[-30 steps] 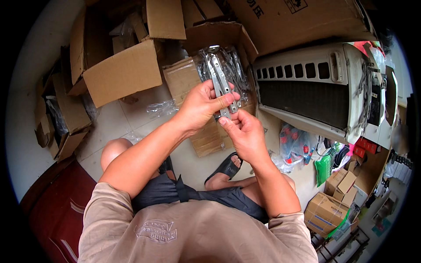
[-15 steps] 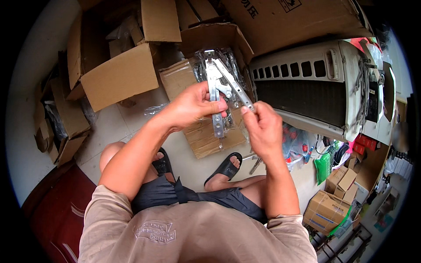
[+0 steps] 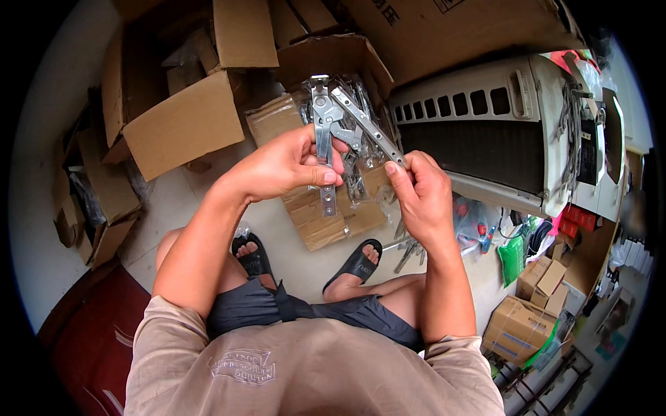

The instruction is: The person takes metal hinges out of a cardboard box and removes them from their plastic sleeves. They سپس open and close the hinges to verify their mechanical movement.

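Observation:
A silvery jointed metal hinge [image 3: 322,114] with two long arms is held up in front of me. Its long slotted bar points away from me, and my left hand [image 3: 281,165] pinches that bar around its middle between thumb and fingers. At the right, my right hand [image 3: 422,194] grips the near end of the other perforated arm, which slants out from the bar. A short curved link joins the two arms, spread apart in a narrow V. Beyond and below lie more metal hinges [image 3: 359,93], some in clear plastic, in an open cardboard box [image 3: 333,50].
Flattened cardboard [image 3: 326,232] lies below my hands, near my sandalled feet. A large open carton [image 3: 184,125] stands at the far left. A grey-white appliance with a slotted front [image 3: 479,135] is at the right. Several smaller cartons [image 3: 520,329] sit at the lower right.
The hinge and my left hand have shifted slightly left. Its two arms stand a little farther apart at the near end, with my right hand still on the slanted arm.

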The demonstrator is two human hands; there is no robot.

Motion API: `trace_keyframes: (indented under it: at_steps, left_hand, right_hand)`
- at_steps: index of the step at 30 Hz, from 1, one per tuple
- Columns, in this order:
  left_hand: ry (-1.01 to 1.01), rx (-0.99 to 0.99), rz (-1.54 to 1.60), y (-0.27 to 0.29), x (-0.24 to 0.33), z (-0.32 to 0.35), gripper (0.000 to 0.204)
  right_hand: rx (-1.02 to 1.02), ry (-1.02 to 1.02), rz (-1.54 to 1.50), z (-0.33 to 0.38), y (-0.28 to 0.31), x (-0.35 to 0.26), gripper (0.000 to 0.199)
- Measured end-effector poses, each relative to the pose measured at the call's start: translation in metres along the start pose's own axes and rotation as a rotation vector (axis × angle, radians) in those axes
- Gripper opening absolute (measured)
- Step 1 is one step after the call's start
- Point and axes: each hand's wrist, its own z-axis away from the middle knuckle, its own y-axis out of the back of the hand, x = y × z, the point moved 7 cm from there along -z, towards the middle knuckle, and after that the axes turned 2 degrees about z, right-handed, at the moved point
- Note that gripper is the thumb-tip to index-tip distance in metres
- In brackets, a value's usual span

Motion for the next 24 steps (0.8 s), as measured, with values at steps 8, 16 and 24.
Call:
trace_keyframes:
  at_steps: [8,16,24]
  left_hand:
    - [-0.098,0.177,0.119,0.024,0.007,0.007,0.047]
    - [-0.313,0.455,0.266,0.063,0.022,0.015,0.050]
    - [-0.312,0.499,0.289,0.061,0.020,0.011,0.051]
  right_hand:
    - [0.095,-0.084,-0.061,-0.002,0.009,0.011,0.021]
    - [-0.200,-0.211,0.050,0.004,-0.025,0.044,0.027]
    - [-0.209,-0.155,0.184,0.016,-0.108,0.096,0.051]
